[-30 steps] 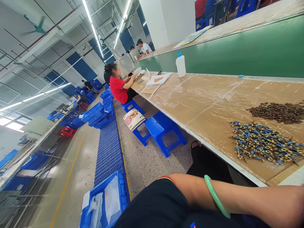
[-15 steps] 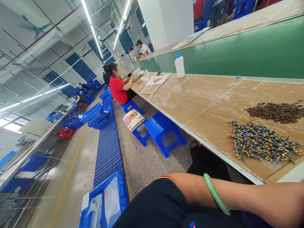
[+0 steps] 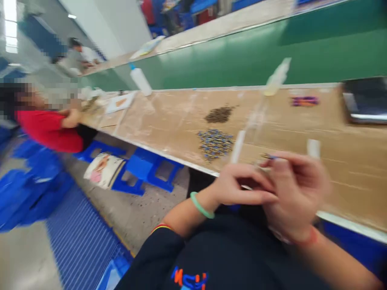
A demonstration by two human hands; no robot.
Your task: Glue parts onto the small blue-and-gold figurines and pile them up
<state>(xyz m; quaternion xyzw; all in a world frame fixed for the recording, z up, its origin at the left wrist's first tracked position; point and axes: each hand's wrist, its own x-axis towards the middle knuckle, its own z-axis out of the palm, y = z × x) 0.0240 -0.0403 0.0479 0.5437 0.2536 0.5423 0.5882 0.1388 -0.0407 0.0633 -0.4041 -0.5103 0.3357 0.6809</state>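
My left hand (image 3: 243,184), with a green bangle on the wrist, meets my right hand (image 3: 298,197) above the table's front edge. Both are closed, the left thumb and fingers against the right hand. A small dark-and-blue piece (image 3: 268,156) pokes out at the right thumb and index finger; blur hides its shape. What the left fingers hold, if anything, is hidden. Left of the hands lies a pile of small blue-and-yellow pieces (image 3: 215,143). Behind it is a heap of small brown discs (image 3: 219,114).
A white bottle with a blue cap (image 3: 141,81) and a clear squeeze bottle (image 3: 277,78) stand along the back. A purple-and-orange item (image 3: 304,101) and a dark phone-like device (image 3: 365,100) lie to the right. Blue stools (image 3: 140,164) and a co-worker in red (image 3: 50,129) are left.
My view has swung right and down, blurring the frame. Both hands now show together; before, only the left forearm with its bangle was visible, its hand beyond the right edge.
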